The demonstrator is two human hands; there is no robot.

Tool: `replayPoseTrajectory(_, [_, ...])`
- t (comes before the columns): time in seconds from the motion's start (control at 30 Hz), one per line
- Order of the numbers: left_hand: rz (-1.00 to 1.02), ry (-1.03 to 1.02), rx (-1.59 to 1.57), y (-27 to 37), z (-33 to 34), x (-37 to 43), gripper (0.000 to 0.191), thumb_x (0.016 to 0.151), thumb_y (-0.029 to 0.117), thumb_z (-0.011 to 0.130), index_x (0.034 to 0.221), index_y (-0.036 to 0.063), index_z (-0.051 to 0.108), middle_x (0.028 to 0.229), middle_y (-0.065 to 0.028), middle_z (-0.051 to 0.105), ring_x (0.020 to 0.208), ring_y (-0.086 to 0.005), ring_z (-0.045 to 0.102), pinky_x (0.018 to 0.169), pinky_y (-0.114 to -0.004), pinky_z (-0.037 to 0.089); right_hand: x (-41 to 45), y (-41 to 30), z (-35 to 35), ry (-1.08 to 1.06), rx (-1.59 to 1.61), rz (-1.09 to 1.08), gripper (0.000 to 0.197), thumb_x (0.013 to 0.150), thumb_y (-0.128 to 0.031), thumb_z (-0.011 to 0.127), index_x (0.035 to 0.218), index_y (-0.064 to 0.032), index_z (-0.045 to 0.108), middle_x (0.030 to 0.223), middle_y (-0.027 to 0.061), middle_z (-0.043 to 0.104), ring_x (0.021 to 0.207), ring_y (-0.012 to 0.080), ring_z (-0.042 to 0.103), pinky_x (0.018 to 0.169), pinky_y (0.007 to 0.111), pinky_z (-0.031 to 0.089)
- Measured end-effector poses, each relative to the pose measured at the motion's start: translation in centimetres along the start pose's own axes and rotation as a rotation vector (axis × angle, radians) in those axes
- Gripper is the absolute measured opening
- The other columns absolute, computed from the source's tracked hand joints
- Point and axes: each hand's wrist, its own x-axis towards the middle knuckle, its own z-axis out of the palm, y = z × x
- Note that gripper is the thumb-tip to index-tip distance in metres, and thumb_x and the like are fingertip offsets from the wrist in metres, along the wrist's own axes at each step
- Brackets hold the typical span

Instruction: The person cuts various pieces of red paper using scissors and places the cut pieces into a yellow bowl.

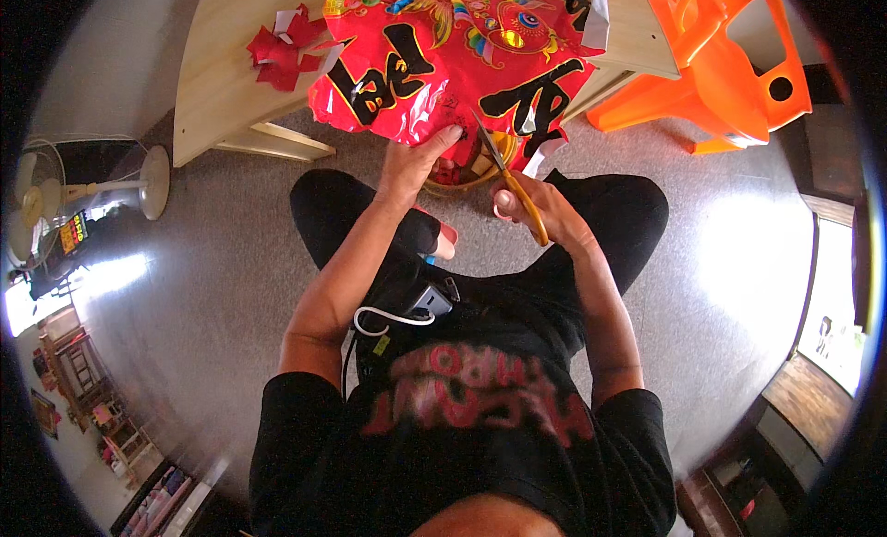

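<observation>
A large red, shiny printed sheet (443, 59) with black characters and a colourful fish lies over the near edge of a wooden table (235, 73) and hangs past it. My left hand (418, 159) pinches its lower edge, thumb on top. In my right hand (544, 201) are scissors with orange-yellow handles (521, 194), their blades pointing up against the sheet's lower edge. The blades look nearly closed. Red cut scraps (284, 49) rest on the table to the left. Below the sheet, between my knees, is a round yellowish container (461, 189) with red pieces in it, partly hidden.
An orange plastic stool (721, 80) stands at the right of the table. A white fan (90, 187) is at the far left. A grey device with a white cable (431, 303) lies on my lap. My bent legs flank the container on the grey floor.
</observation>
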Motion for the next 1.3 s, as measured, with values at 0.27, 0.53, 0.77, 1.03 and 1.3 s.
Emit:
replayPoseTrajectory(0.27, [0.039,0.01,-0.017,0.7,0.2,-1.2,0.039,0.086,0.033,0.064,0.112,0.0059,0.054,0.089,-0.0032,0.065,0.072,-0.0129,0.063,0.053,-0.022,0.048,0.4,0.2,1.0,0.075,0.09,-0.004,0.069,0.081,-0.065,0.051,0.104,-0.0003,0.057,0.067,0.0091,0.056,0.066,0.0216,0.058,0.06,0.035,0.045])
replayPoseTrajectory(0.53, [-0.234,-0.062,-0.244,0.3,-2.8,-2.3,0.077,0.085,0.072,0.023,0.116,0.0073,0.053,0.091,-0.0072,0.067,0.067,-0.0173,0.063,0.055,-0.027,0.043,0.0,-0.3,1.1,0.063,0.226,-0.017,0.07,0.079,-0.069,0.051,0.096,-0.0009,0.058,0.061,0.0019,0.048,0.055,0.0127,0.049,0.049,0.028,0.039])
replayPoseTrajectory(0.77, [-0.035,0.093,0.042,0.4,-3.7,-3.4,0.036,0.09,0.043,0.052,0.096,0.0091,0.061,0.078,-0.0045,0.067,0.058,-0.0109,0.06,0.049,-0.021,0.038,0.2,1.0,1.8,0.14,0.187,-0.092,0.069,0.081,-0.068,0.048,0.093,0.0004,0.054,0.062,0.0049,0.049,0.059,0.0182,0.051,0.054,0.033,0.042])
replayPoseTrajectory(1.03, [-0.096,-0.041,0.008,0.4,-1.2,-3.3,0.025,0.085,0.031,0.064,0.08,0.0064,0.066,0.079,-0.006,0.069,0.057,-0.007,0.059,0.049,-0.018,0.04,-3.0,2.6,4.2,0.14,0.258,-0.082,0.066,0.085,-0.064,0.044,0.103,-0.0011,0.051,0.087,0.012,0.058,0.082,0.0259,0.059,0.073,0.038,0.046])
replayPoseTrajectory(1.3, [-0.183,-0.093,-0.187,-1.2,1.1,-2.0,0.022,0.084,0.026,0.066,0.095,0.0079,0.062,0.079,-0.0046,0.067,0.061,-0.0111,0.064,0.048,-0.019,0.045,-5.8,3.7,6.7,0.112,0.099,0.008,0.07,0.082,-0.064,0.049,0.113,-0.0018,0.049,0.095,0.021,0.061,0.093,0.036,0.061,0.081,0.043,0.046])
